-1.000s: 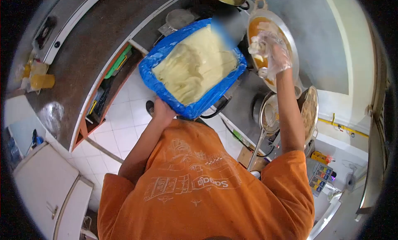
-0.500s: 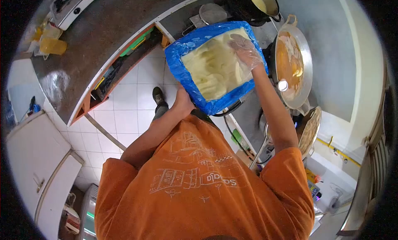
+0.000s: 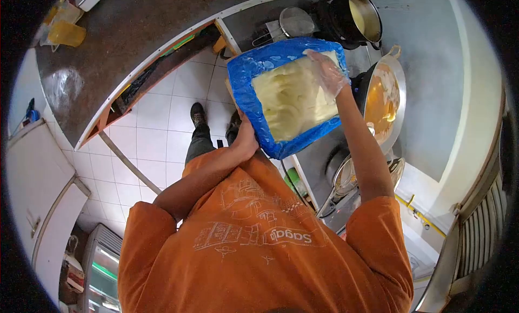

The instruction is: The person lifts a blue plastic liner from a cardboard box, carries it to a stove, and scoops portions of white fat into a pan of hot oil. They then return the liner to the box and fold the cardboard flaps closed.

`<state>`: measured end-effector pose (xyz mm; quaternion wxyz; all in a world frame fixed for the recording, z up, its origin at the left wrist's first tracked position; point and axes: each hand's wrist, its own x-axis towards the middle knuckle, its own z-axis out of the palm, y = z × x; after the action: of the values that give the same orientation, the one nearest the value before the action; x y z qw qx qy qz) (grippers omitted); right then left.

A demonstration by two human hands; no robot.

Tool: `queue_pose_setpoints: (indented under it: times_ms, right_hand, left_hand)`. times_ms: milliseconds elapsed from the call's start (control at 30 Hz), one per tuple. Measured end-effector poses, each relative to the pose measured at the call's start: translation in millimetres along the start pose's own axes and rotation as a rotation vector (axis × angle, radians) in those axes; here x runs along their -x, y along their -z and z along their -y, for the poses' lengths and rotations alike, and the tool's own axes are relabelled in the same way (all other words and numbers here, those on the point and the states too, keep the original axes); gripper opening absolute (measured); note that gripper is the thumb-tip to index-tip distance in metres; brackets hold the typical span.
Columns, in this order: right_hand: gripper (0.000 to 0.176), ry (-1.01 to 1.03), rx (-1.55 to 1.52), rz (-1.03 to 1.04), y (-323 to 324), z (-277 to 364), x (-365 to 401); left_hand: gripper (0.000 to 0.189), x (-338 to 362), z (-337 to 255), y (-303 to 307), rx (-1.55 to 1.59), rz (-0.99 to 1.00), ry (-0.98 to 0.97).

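A box lined with blue plastic is held up in front of me, full of a smooth pale yellow mass. My left hand grips the box at its near left side. At the right edge of the mass is my right hand, in a clear plastic glove, with its fingers resting on the surface near the far right corner. Its fingertips are partly blurred, and I cannot make out whether they hold anything.
Right of the box a large wide pan holds orange oil with pieces frying. Beyond stand a dark pot and a round strainer. A smaller pan is nearer. The dark counter runs along the far left.
The view has shifted, so the box and pans appear lower and further right. My right hand has changed its pose at the mass's right edge. My left hand still holds the box.
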<state>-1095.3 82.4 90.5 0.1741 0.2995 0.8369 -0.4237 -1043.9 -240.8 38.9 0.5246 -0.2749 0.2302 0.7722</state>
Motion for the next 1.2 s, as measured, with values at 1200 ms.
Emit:
queue_pose_setpoints:
  times_ms: [1200]
  right_hand:
    - [0.047,0.164,0.039,0.444,-121.4,30.8,74.2]
  left_hand:
    - [0.057,5.9,-7.7,-10.0,0.045,0.021,0.026]
